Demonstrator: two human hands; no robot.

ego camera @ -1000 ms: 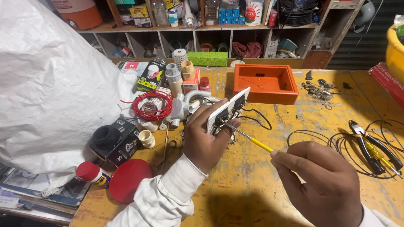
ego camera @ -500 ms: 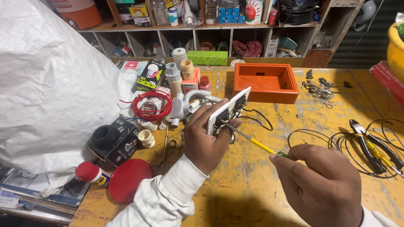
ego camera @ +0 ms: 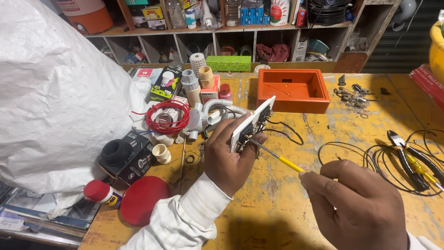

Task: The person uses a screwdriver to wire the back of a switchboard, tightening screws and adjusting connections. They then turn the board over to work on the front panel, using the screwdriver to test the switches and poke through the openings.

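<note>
While the left hand (ego camera: 230, 155) wraps around the lower edge of a white switch plate (ego camera: 252, 124), fingers curled up behind it and the thumb pressed on its near side, the plate stands tilted on edge above the yellow, paint-worn workbench (ego camera: 277, 194), its back with the fittings turned toward the right. Black wires (ego camera: 286, 132) trail out of that back and loop down onto the bench. The right hand (ego camera: 356, 203) is closed in a tight pinch on the yellow handle of a thin screwdriver (ego camera: 277, 157), whose metal shaft slants up and to the left until its tip meets the back of the plate, right beside the left thumb. Just behind the plate sits an open orange box (ego camera: 293, 90), and a small scatter of dark screws and bits (ego camera: 351, 95) lies to its right. Off to the right edge of the bench, a pair of black-handled pliers (ego camera: 407, 159) rests on a loose coil of black wire (ego camera: 365, 159). To the left of the holding hand I can see a ring of red wire (ego camera: 167, 116), some white pipe fittings (ego camera: 208, 115), a black box with a round black part on top (ego camera: 126, 155), a red lid (ego camera: 144, 200) lying flat, and a red-capped can (ego camera: 102, 193) on its side. A large white sack (ego camera: 55, 97) fills the left side, and cluttered shelves (ego camera: 231, 28) run along the back.
</note>
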